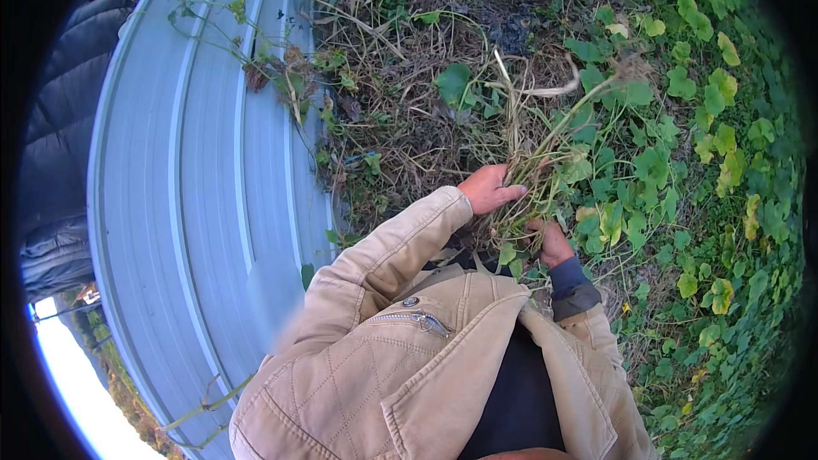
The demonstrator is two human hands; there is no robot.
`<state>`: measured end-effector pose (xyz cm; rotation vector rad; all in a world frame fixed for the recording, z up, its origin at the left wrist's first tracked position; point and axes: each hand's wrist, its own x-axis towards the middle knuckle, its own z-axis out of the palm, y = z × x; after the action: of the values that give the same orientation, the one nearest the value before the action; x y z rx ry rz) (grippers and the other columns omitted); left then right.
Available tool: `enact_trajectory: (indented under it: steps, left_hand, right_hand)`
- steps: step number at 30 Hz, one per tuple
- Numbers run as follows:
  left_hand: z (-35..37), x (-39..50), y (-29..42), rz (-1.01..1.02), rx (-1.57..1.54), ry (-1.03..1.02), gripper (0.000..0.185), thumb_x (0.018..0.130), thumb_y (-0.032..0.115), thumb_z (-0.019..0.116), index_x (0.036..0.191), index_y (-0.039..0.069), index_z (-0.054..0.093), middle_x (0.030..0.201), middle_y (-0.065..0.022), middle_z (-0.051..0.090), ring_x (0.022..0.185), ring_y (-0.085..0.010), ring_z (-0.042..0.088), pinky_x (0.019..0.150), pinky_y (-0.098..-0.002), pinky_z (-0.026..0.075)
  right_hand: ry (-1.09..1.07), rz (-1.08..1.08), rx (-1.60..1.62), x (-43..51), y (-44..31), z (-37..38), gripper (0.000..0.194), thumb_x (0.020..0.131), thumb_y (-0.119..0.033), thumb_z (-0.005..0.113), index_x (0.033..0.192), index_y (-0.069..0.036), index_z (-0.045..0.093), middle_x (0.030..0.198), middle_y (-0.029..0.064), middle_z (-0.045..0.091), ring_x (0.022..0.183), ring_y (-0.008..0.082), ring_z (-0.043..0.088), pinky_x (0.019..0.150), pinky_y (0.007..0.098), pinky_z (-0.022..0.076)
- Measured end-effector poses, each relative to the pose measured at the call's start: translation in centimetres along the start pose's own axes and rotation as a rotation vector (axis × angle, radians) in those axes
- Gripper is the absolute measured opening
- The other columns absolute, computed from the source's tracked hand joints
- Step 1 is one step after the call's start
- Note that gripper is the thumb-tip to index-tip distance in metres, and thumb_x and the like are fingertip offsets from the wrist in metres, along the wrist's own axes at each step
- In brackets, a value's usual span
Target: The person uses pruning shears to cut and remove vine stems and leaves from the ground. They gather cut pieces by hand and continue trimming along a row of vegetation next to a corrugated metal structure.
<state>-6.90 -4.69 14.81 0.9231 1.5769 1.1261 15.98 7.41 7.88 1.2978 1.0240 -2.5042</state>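
Observation:
A loose bundle of long plant stems [521, 134], some dry and pale, some still green, is in front of my chest. My left hand [491, 189] is closed around its middle, the thumb lying across the stems. Lower and to the right, my right hand [551, 243] grips the bundle's near end; its fingertips are partly hidden among stems and leaves. One thick green stem [569, 115] slants up to the right and ends in a brown, frayed, root-like tuft [629, 70]. Bent, straw-coloured stalks [553, 89] stick out at the top.
Light blue-grey ribbed metal sheeting [204, 160] runs along my left, with a withered vine [281, 70] draped over it. Dry plant litter [409, 102] covers the ground ahead. Dense leafy vines [696, 204], green and yellowing, spread along my right. Dark puffy material [70, 108] lies beyond the sheeting.

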Motion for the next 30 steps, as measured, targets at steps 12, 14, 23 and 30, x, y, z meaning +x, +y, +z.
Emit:
enact_trajectory:
  steps: [12,14,23,30]
  left_hand:
    - [8.3,6.9,-3.6,0.151,-0.222,-0.527,0.045,0.09,0.018,0.071,0.131,0.005,0.057,0.116,-0.0107,0.067,0.104,-0.0186,0.06,0.093,-0.038,0.048]
    - [13.0,8.1,-2.8,0.142,-0.327,-0.578,0.042,0.091,0.019,0.07,0.129,0.004,0.058,0.113,-0.0108,0.068,0.101,-0.0198,0.061,0.09,-0.0388,0.048]
    - [21.5,7.5,-8.6,-0.235,-0.351,-0.431,0.033,0.095,0.025,0.067,0.12,0.004,0.062,0.1,-0.011,0.071,0.087,-0.0256,0.064,0.081,-0.0425,0.051]
    - [11.3,5.8,-11.6,-0.231,-0.155,0.023,0.02,0.095,0.02,0.061,0.1,0.003,0.071,0.085,-0.0084,0.07,0.076,-0.0194,0.063,0.071,-0.037,0.05]
  right_hand:
    - [0.134,-0.398,0.032,-11.4,-6.2,1.5,0.017,0.082,-0.016,0.069,0.091,-0.006,0.059,0.07,0.0005,0.051,0.058,0.0133,0.049,0.056,0.0303,0.0455]
    - [0.246,-0.428,0.053,-14.3,-7.2,0.0,0.021,0.081,-0.016,0.07,0.096,-0.006,0.059,0.07,-0.0003,0.05,0.058,0.0124,0.047,0.055,0.0294,0.043]
    - [0.462,-0.443,0.203,-17.8,-7.5,-3.4,0.039,0.094,-0.021,0.065,0.125,0.002,0.06,0.083,0.0046,0.058,0.074,0.0158,0.054,0.07,0.0331,0.0465]
    - [0.405,-0.365,-0.112,-14.5,-3.4,-6.9,0.029,0.1,-0.021,0.058,0.118,0.003,0.059,0.093,0.0116,0.071,0.091,0.0251,0.071,0.084,0.0357,0.0541]
